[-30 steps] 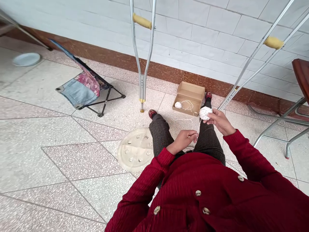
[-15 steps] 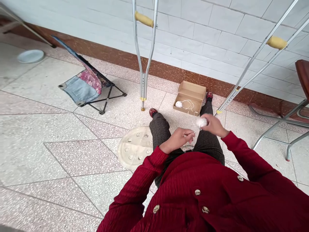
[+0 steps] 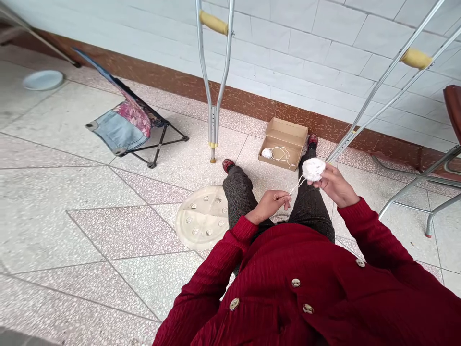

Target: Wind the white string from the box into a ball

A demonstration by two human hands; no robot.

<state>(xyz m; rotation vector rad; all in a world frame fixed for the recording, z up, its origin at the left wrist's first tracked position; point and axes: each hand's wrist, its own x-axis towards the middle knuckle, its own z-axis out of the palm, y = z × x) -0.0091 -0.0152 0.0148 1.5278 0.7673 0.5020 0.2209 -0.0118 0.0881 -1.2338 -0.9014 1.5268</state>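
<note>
A round white yarn piece [image 3: 313, 169] is pinched at its right edge by my right hand [image 3: 334, 183], above my right thigh. White strands run from its lower left side down to my left hand [image 3: 272, 204], whose thumb and fingers are pressed together on them. My left hand is lower, over my lap. Beyond my knees an open cardboard box [image 3: 280, 164] on the floor holds a white yarn ball [image 3: 267, 153] and loose loops of white yarn [image 3: 284, 154].
Two metal crutches, one at centre [image 3: 213, 122] and one at right [image 3: 374, 89], stand near the tiled wall. A folding chair [image 3: 120, 126] is at left, a round translucent mat [image 3: 185, 226] by my left leg, a pale basin [image 3: 43, 80] far left, a metal-legged chair [image 3: 414, 187] right.
My right hand has moved slightly right and turned, so the yarn piece now shows its flat round face. The strands between my hands now show clearly. My left hand has barely moved.
</note>
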